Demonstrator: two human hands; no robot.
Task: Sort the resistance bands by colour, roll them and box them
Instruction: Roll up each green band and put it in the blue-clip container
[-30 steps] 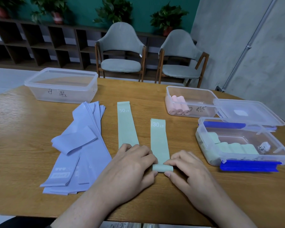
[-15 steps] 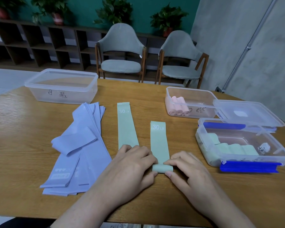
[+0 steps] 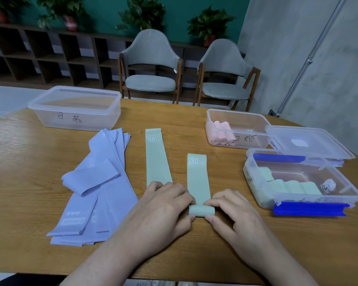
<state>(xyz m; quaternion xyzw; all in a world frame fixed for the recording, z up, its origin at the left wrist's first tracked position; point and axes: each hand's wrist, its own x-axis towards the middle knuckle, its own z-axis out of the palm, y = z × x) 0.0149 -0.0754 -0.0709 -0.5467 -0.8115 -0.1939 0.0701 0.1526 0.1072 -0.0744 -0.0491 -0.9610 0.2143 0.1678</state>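
Head view: two hands work on a wooden surface (image 3: 184, 120), seen from above.
Left hand (image 3: 163, 209): its fingers and thumb curl around the left end of the small roll and pinch it.
Right hand (image 3: 234, 215): its fingers and thumb pinch the right end of the same roll.
Green band being rolled (image 3: 197, 178): it lies flat between the hands and runs away from the person. Its near end is wound into a small roll. The far end says "30 LB".
Second green band (image 3: 156, 157): it lies flat just left of the first one. The left hand covers its near end.
Purple bands (image 3: 99, 182): a loose pile lies flat on the left side. One band is folded over on top.
Green box (image 3: 339, 176): a clear box with blue clips sits on the right. Green rolls lie in it.
Pink box (image 3: 236, 114): a clear box behind the green box. Pink rolls lie at its left end.
Lid (image 3: 308, 143): a clear lid rests partly on both right boxes.
Far box (image 3: 74, 108): a clear box with writing on it sits at the back left, beyond the purple bands.
Chairs (image 3: 151, 65): two grey chairs stand behind the surface.
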